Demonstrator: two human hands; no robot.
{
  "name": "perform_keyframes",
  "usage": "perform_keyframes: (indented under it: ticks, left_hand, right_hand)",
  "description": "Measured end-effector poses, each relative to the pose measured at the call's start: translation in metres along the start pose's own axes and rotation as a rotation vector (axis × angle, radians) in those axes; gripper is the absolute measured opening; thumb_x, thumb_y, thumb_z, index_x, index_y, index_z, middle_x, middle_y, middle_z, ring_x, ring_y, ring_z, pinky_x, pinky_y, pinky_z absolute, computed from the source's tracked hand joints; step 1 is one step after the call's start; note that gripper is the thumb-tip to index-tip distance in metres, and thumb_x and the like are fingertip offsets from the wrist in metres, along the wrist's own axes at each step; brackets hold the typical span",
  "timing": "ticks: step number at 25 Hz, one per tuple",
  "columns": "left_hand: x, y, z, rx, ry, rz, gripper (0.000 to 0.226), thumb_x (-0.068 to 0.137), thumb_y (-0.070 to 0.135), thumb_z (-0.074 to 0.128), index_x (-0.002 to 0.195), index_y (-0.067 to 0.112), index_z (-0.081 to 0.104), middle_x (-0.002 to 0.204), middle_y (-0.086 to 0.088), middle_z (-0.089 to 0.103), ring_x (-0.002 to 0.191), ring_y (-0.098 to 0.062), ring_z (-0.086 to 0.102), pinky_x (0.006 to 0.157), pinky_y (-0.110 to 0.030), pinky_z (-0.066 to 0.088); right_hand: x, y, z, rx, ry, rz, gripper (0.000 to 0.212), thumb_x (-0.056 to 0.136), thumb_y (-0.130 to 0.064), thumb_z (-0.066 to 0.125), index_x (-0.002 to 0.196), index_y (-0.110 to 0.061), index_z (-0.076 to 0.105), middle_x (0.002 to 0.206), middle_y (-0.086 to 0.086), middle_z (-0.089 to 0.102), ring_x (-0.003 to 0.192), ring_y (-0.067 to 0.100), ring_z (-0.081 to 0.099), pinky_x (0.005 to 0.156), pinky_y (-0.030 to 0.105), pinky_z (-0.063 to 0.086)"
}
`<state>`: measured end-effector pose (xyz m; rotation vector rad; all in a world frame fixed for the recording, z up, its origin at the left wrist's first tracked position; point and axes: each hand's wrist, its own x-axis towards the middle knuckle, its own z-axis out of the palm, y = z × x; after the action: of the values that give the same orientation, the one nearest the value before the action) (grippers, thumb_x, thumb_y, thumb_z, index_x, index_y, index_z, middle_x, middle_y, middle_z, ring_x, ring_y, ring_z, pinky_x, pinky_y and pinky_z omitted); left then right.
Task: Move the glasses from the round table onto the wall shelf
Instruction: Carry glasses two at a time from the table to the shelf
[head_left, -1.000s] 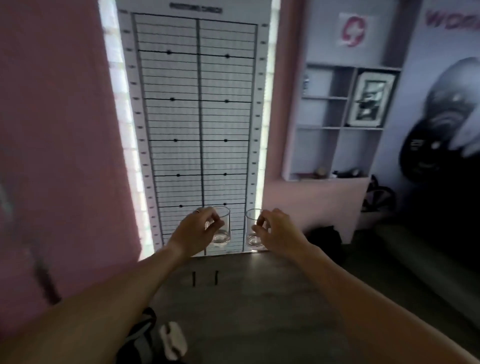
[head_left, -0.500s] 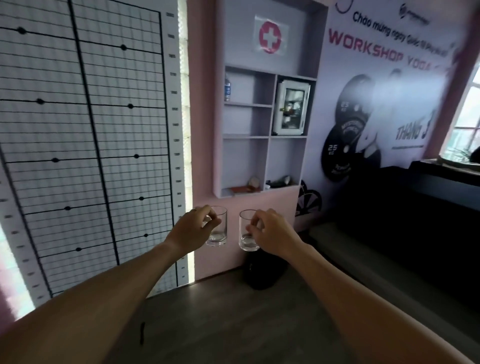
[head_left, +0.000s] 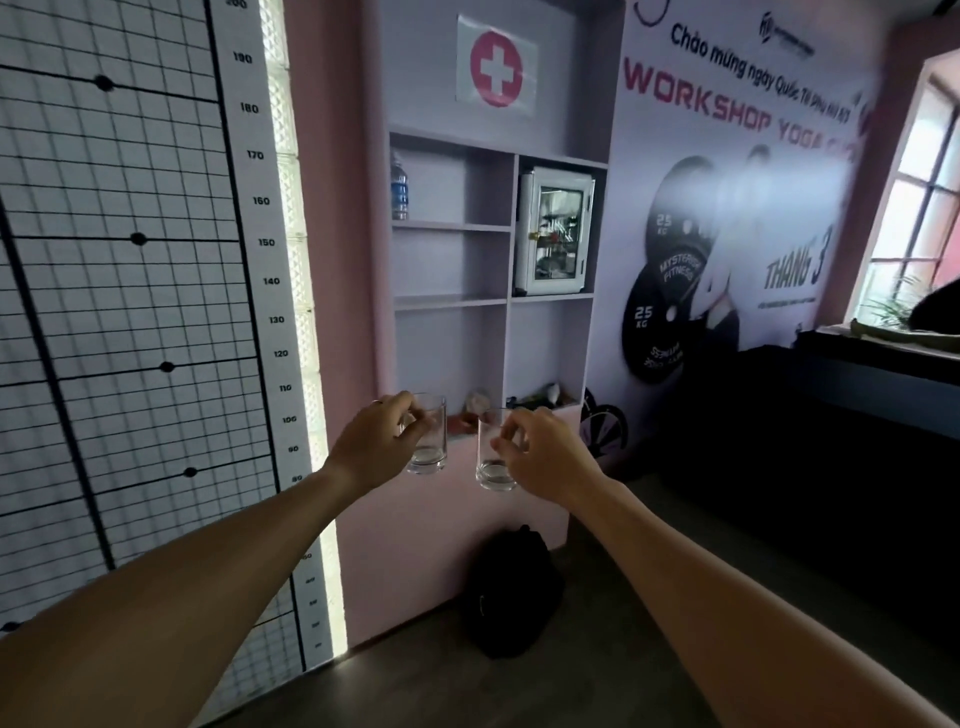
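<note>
I carry two clear tumblers out in front of me at arm's length. My left hand (head_left: 376, 441) grips the left glass (head_left: 430, 447) by its side, and my right hand (head_left: 545, 452) grips the right glass (head_left: 491, 465) the same way. Both glasses are upright and look empty. Straight ahead is the pale wall shelf (head_left: 506, 301), a recessed unit with several open compartments; the glasses hang in front of its bottom row. The round table is out of view.
A water bottle (head_left: 399, 187) stands in the top left compartment and a small white glass-door cabinet (head_left: 556, 231) fills the upper right one. Small items (head_left: 540, 397) lie in the bottom row. A black bag (head_left: 514, 592) sits on the floor below. A dark bench (head_left: 810, 415) runs along the right wall.
The view has swung right and moved closer: the height chart has slid to the left and the wall shelf has grown larger and come to the centre. Both hands keep holding their glasses.
</note>
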<state>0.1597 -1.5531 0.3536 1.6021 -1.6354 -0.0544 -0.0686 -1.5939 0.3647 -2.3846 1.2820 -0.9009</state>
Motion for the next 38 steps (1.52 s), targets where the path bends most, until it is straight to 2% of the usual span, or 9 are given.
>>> perform_keyframes:
  ticks: [3,6,13,16,19,23,29,35,38]
  left_hand:
    - [0.067,-0.019,0.030,0.020,0.033,0.009,0.015,0.094,0.034,0.059,0.093,0.020,0.064,0.099,-0.003,0.069,0.094,-0.024,0.064,0.084,-0.041,0.052]
    - [0.130,-0.030,0.052,0.026,0.064,0.004,0.014,0.094,0.033,0.060,0.093,0.019,0.063,0.099,-0.003,0.069,0.096,-0.023,0.064,0.084,-0.040,0.052]
    - [0.255,-0.053,0.084,0.035,0.133,-0.041,0.014,0.094,0.033,0.061,0.089,0.020,0.063,0.095,-0.001,0.069,0.095,-0.023,0.063,0.084,-0.037,0.048]
    - [0.296,-0.072,0.096,0.051,0.156,-0.053,0.013,0.094,0.032,0.060,0.089,0.021,0.063,0.095,0.001,0.068,0.095,-0.022,0.061,0.084,-0.038,0.048]
    - [0.339,-0.100,0.104,0.062,0.188,-0.057,0.018,0.089,0.041,0.056,0.087,0.024,0.062,0.093,0.005,0.067,0.093,-0.020,0.060,0.083,-0.038,0.048]
    - [0.401,-0.141,0.110,0.102,0.236,-0.073,0.015,0.094,0.036,0.058,0.090,0.022,0.060,0.098,0.002,0.067,0.094,-0.022,0.059,0.081,-0.037,0.047]
    - [0.522,-0.204,0.108,0.145,0.280,-0.041,0.013,0.098,0.036,0.053,0.090,0.026,0.055,0.102,-0.002,0.064,0.092,-0.021,0.058,0.078,-0.034,0.045]
    - [0.610,-0.254,0.117,0.146,0.279,-0.102,0.013,0.099,0.024,0.052,0.088,0.019,0.056,0.097,-0.007,0.064,0.087,-0.025,0.062,0.077,-0.038,0.054]
    - [0.629,-0.270,0.124,0.204,0.276,-0.162,0.011,0.098,0.021,0.051,0.091,0.016,0.057,0.098,-0.005,0.064,0.086,-0.025,0.062,0.073,-0.034,0.052]
  right_hand:
    - [0.069,0.039,0.008,0.005,0.021,-0.039,0.012,0.090,-0.031,0.060,0.091,-0.019,0.063,0.099,0.006,0.060,0.089,0.025,0.059,0.081,0.038,0.050]
    - [0.135,0.070,0.006,-0.019,0.016,-0.072,0.014,0.091,-0.029,0.059,0.096,-0.017,0.066,0.098,0.002,0.058,0.088,0.022,0.056,0.076,0.034,0.045]
    - [0.283,0.122,0.000,-0.004,-0.011,-0.155,0.015,0.090,-0.035,0.060,0.094,-0.021,0.065,0.106,0.005,0.061,0.090,0.024,0.061,0.083,0.041,0.053]
    - [0.332,0.140,0.015,0.005,-0.027,-0.178,0.014,0.091,-0.035,0.059,0.093,-0.022,0.064,0.105,0.002,0.060,0.087,0.020,0.059,0.079,0.035,0.050]
    - [0.383,0.154,0.037,0.029,-0.038,-0.204,0.014,0.092,-0.036,0.059,0.095,-0.023,0.062,0.105,0.002,0.061,0.086,0.018,0.058,0.073,0.030,0.045]
    - [0.460,0.158,0.062,0.038,-0.022,-0.247,0.013,0.092,-0.037,0.058,0.093,-0.024,0.060,0.106,0.002,0.061,0.090,0.019,0.059,0.078,0.034,0.049]
    - [0.598,0.143,0.095,0.046,0.074,-0.278,0.016,0.093,-0.038,0.056,0.095,-0.023,0.062,0.105,0.002,0.061,0.089,0.021,0.060,0.070,0.031,0.045]
    - [0.707,0.142,0.132,0.073,0.035,-0.238,0.017,0.094,-0.036,0.056,0.101,-0.023,0.062,0.109,0.006,0.060,0.092,0.022,0.059,0.073,0.031,0.048]
    - [0.735,0.146,0.151,0.078,0.014,-0.239,0.016,0.093,-0.036,0.057,0.100,-0.023,0.062,0.108,0.005,0.060,0.088,0.020,0.057,0.064,0.028,0.042]
